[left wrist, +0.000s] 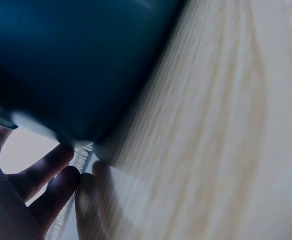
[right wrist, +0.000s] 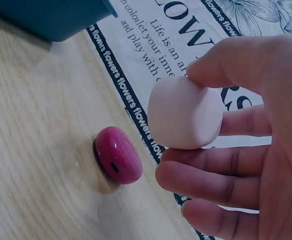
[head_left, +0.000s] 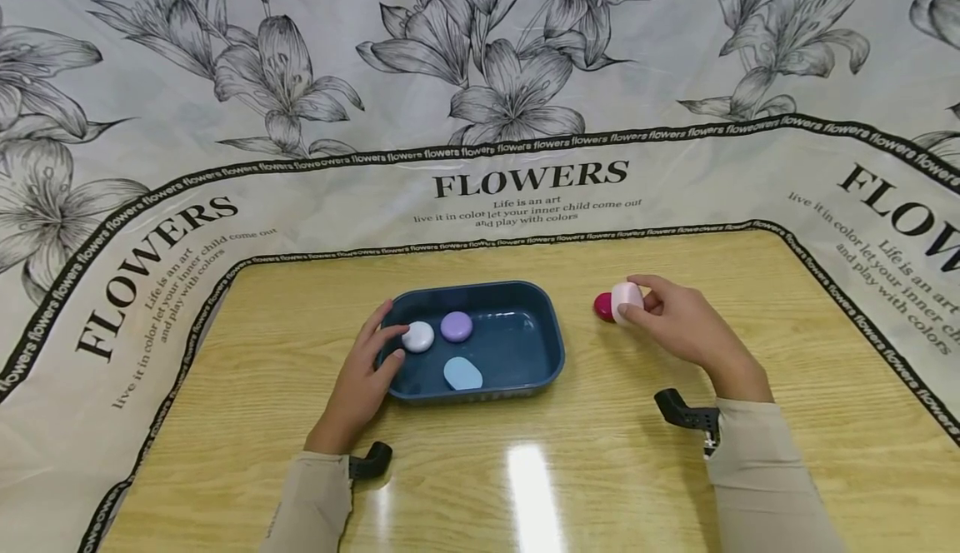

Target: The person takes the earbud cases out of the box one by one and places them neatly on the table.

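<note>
On the left, my left hand (head_left: 365, 368) holds the left rim of a dark blue basin (head_left: 517, 288), thumb and a finger over the edge, other fingers against its outer wall (left wrist: 85, 60). One fingertip overlaps a round white case (head_left: 420, 338) inside. A purple round case (head_left: 456, 327) and a light blue oval piece (head_left: 462, 374) also lie in the basin. To its right, my right hand (head_left: 670, 320) pinches a pale pink rounded-square case (right wrist: 178, 112) between thumb and fingers. Close by on the table is a glossy magenta earbud case (right wrist: 118, 155) with a small dark slot.
The wood-grain table (head_left: 450, 470) is bordered at back and sides by a white sheet (head_left: 525, 195) printed with flowers and lettering. Black camera mounts (head_left: 686, 411) stick out from both wrists. The basin's walls stand between its contents and the right hand.
</note>
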`<state>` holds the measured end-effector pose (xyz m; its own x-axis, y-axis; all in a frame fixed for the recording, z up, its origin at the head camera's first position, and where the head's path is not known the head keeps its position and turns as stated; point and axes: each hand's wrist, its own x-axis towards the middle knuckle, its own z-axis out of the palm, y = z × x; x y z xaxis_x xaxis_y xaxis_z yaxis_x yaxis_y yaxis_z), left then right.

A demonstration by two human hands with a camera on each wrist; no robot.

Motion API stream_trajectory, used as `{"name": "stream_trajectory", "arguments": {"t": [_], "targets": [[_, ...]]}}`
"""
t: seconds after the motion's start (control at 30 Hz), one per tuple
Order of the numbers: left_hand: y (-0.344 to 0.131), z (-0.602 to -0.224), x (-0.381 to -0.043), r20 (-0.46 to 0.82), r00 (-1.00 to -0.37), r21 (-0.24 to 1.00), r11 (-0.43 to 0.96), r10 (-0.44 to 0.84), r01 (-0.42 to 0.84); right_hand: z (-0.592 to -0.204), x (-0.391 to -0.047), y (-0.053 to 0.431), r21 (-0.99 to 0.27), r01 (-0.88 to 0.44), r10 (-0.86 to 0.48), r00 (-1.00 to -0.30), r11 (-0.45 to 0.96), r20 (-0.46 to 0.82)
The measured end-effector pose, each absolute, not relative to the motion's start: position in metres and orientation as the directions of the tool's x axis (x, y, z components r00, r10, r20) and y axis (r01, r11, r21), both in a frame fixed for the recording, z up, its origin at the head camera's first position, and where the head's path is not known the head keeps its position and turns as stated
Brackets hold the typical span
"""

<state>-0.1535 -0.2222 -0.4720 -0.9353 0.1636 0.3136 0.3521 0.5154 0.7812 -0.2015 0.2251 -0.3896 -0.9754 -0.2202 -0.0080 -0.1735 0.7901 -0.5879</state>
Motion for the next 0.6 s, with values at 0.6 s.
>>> {"name": "stream_trajectory", "arguments": {"t": [0.6], "targets": [[-0.223,-0.471,-0.154,0.306,-0.938,0.783,0.518,0.16,0.344,-0.408,-0.21,0.253,-0.518,-0.044,-0.109,-0.99,0.854,-0.095]]}}
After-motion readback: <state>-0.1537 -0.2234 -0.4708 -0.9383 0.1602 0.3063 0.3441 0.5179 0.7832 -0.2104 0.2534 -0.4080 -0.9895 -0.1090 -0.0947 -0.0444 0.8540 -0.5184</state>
